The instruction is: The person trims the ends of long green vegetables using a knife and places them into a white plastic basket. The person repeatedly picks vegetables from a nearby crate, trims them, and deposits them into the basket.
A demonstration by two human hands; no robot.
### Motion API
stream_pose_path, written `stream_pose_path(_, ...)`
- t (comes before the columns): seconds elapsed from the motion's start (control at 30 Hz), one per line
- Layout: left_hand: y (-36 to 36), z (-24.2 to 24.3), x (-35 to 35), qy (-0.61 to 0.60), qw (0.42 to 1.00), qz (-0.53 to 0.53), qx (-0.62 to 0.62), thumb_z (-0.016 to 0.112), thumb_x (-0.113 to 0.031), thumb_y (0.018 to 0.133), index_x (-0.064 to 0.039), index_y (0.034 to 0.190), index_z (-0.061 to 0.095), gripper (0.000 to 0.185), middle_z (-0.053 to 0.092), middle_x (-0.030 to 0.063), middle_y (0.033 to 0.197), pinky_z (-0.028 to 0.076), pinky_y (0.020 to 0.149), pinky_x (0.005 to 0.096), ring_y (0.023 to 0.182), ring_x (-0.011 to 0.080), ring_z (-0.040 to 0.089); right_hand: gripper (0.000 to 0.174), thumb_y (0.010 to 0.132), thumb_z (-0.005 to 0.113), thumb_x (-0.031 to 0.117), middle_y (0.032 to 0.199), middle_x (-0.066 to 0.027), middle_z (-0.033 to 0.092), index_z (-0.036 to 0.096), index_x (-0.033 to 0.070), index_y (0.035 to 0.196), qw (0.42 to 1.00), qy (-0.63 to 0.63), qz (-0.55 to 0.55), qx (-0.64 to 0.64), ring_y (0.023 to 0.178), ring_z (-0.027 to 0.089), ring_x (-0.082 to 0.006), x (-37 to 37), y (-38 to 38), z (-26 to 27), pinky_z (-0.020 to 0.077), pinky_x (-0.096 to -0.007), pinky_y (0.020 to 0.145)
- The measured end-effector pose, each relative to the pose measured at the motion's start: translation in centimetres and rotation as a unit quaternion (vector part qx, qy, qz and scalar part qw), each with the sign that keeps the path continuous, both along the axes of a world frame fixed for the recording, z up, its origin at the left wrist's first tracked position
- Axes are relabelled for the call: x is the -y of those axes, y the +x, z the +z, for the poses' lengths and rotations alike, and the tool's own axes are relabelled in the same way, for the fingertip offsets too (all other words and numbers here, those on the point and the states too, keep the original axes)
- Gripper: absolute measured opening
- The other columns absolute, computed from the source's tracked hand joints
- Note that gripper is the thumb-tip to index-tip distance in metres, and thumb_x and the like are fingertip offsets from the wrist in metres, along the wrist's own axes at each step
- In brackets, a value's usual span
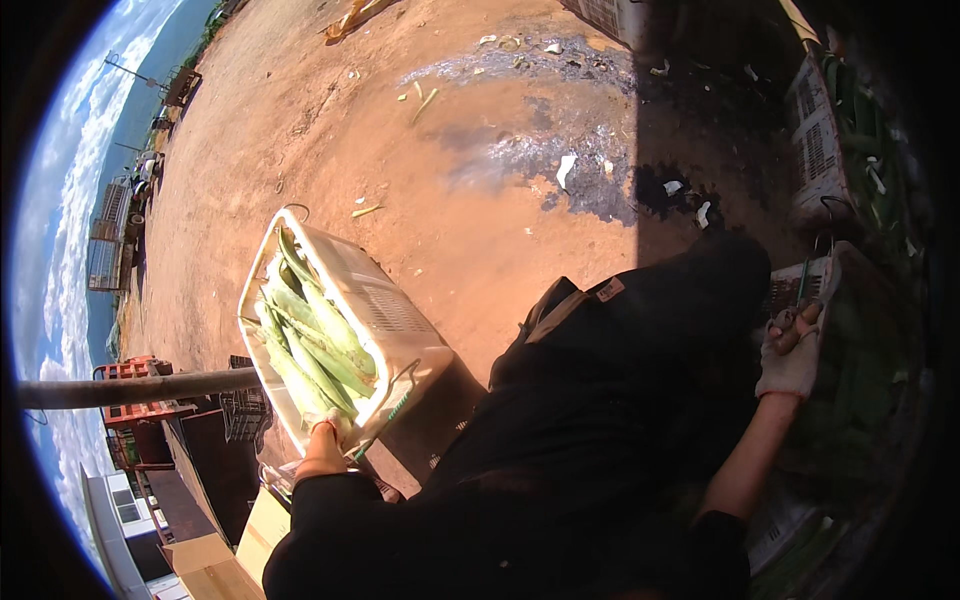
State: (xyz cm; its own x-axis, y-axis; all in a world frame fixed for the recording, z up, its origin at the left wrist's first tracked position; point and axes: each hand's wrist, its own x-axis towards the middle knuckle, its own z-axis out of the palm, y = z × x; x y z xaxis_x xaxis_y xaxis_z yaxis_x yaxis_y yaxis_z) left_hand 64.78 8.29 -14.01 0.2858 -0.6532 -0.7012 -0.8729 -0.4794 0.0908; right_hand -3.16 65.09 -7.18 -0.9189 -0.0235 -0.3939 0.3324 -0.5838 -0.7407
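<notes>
My left hand (330,426), in a pale glove with a red cuff, is at the near end of a white plastic crate (397,300). Long pale green vegetables, maybe corn in husks (315,330), fill that crate, and my fingers are partly hidden against them and the rim. On the right, my right hand (789,352), in a glove that leaves the fingertips bare, is curled at the edge of a shaded crate (795,285) holding green produce. A green-wrapped wire handle (804,279) rises beside those fingers.
More crates (814,142) of green produce stand in shade at right. White scraps (566,171) lie on wet reddish ground. A wooden pole (142,390) juts in at left, above an open cardboard box (214,574). Parked vehicles (112,240) stand farther off.
</notes>
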Motion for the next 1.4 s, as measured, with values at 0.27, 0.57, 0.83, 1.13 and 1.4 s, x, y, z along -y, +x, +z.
stream_pose_path(0.27,-24.3,2.2,17.6,-0.292,0.918,-0.182,-0.196,0.05,-0.039,0.097,0.001,0.126,0.06,0.05,0.063,0.0207,0.123,0.049,0.096,0.0496,0.113,0.0349,0.061,0.01,0.098,0.057,0.014,0.086,-0.0022,0.063,0.062,0.008,0.105,0.993,-0.005,-0.085,0.086,0.071,0.061,-0.0121,7.7,1.7,4.1,0.0476,-0.0269,0.059)
stream_pose_path(0.57,-72.1,17.8,-35.8,0.269,0.41,-0.78,-0.389,0.066,-0.002,0.087,0.003,0.142,0.04,0.062,0.053,0.0182,0.135,0.046,0.106,0.041,0.121,0.0293,0.058,0.032,0.086,0.069,0.009,0.106,-0.0083,0.063,0.063,0.002,0.117,0.962,0.142,-0.158,-0.173,0.085,0.062,-0.0153,4.4,3.7,5.7,0.0513,-0.0304,0.071)
stream_pose_path(0.83,-76.9,13.9,-54.2,0.388,0.459,-0.702,-0.382,0.052,-0.023,0.1,0.002,0.121,0.054,0.032,0.064,0.0119,0.096,0.063,0.068,0.0448,0.075,0.0213,0.069,0.044,0.082,0.067,0.016,0.11,-0.0141,0.067,0.059,0.002,0.123,0.836,0.253,-0.478,0.089,0.097,0.065,-0.023,-12.6,9.7,-6.7,0.0532,-0.0352,0.079)
stream_pose_path(1.13,-82.8,7.8,-67.0,0.367,0.519,-0.671,-0.381,0.052,-0.022,0.099,-0.002,0.12,0.055,0.03,0.055,0.0032,0.091,0.057,0.082,0.0422,0.082,0.0165,0.061,0.068,0.076,0.073,0.048,0.115,-0.0174,0.07,0.061,0.002,0.124,0.646,0.209,-0.297,0.672,0.103,0.069,-0.0291,-17.8,19.5,-36.6,0.0548,-0.0386,0.084)
stream_pose_path(1.4,-84.5,6.7,-69.0,0.455,0.519,-0.619,-0.375,0.057,-0.024,0.099,-0.002,0.123,0.054,0.032,0.058,0.0052,0.1,0.057,0.089,0.0434,0.087,0.0176,0.061,0.049,0.074,0.083,0.033,0.099,-0.0079,0.073,0.072,0.0,0.108,0.735,0.167,-0.413,0.512,0.088,0.068,-0.0166,-17.1,24.1,-44.2,0.0537,-0.0336,0.075)
